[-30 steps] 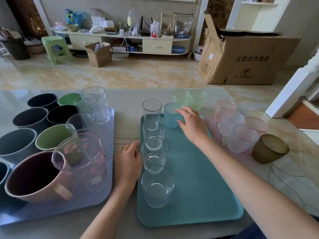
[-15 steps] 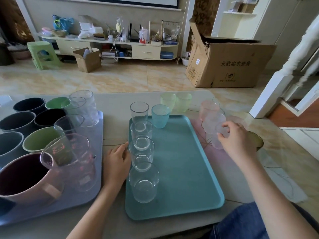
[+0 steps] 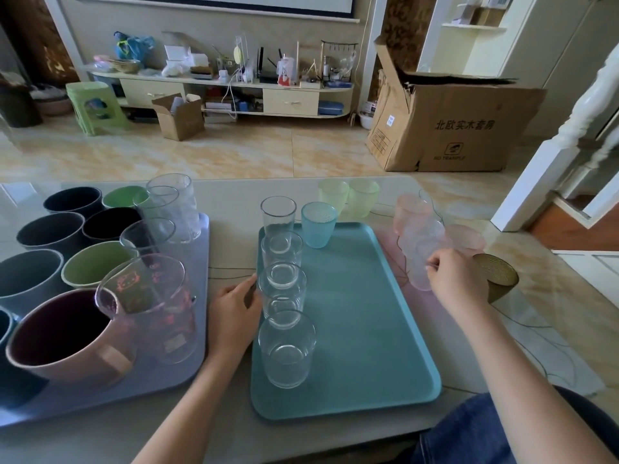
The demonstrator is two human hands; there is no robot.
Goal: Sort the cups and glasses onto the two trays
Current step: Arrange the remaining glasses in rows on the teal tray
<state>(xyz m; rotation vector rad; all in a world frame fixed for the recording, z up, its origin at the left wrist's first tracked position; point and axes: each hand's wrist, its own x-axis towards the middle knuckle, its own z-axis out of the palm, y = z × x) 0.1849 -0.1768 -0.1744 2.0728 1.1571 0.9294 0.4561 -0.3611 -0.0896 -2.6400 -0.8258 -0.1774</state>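
Observation:
A teal tray (image 3: 361, 329) lies in front of me with a column of clear glasses (image 3: 284, 296) along its left side and a blue frosted cup (image 3: 318, 224) at its far end. To the left, a lilac tray (image 3: 187, 363) carries mugs (image 3: 60, 336) and several clear glasses. My right hand (image 3: 459, 283) is closed around a frosted pink cup (image 3: 422, 262) standing on the table right of the teal tray, among other pink cups (image 3: 410, 212). My left hand (image 3: 234, 309) rests open against the teal tray's left edge.
Two pale green cups (image 3: 348, 195) stand beyond the teal tray. An olive-gold cup (image 3: 495, 276) sits just right of my right hand. The table's far edge runs behind the cups; a big cardboard box (image 3: 452, 128) stands on the floor beyond.
My right hand left the blue cup on the teal tray, swung right to the pink cups and closed on one. My left hand stayed at the tray edge.

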